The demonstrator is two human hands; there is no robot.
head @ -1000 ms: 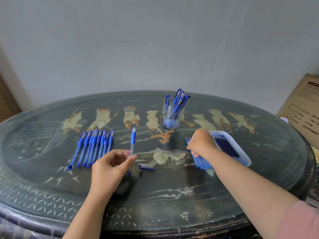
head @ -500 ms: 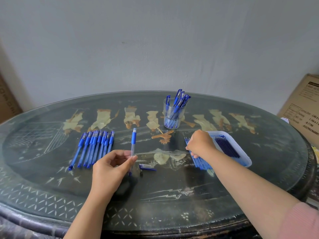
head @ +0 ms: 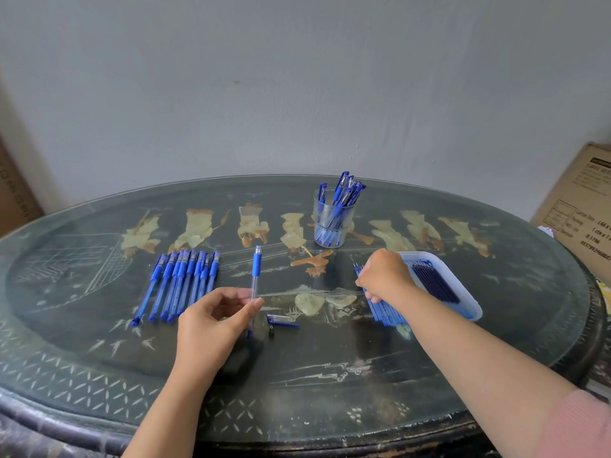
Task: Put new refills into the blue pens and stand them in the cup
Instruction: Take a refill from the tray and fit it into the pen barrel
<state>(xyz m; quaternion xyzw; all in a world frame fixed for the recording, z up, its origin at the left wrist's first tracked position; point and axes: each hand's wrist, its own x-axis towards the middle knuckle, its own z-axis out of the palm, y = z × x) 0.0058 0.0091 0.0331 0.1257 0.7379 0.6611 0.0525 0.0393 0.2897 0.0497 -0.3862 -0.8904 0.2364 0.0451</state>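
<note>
Pen: clear barrel, blue grip uppermost, upright over table centre, pinched mid-barrel between left hand thumb and fingers. Right hand curled over blue refills beside tray; hold not discernible.

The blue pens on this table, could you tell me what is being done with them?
A person is refilling them. The left hand pinches one pen; a cap lies beside it. The right hand is down on the loose refills by the tray. More pens lie in a row; others stand in the cup.
</note>
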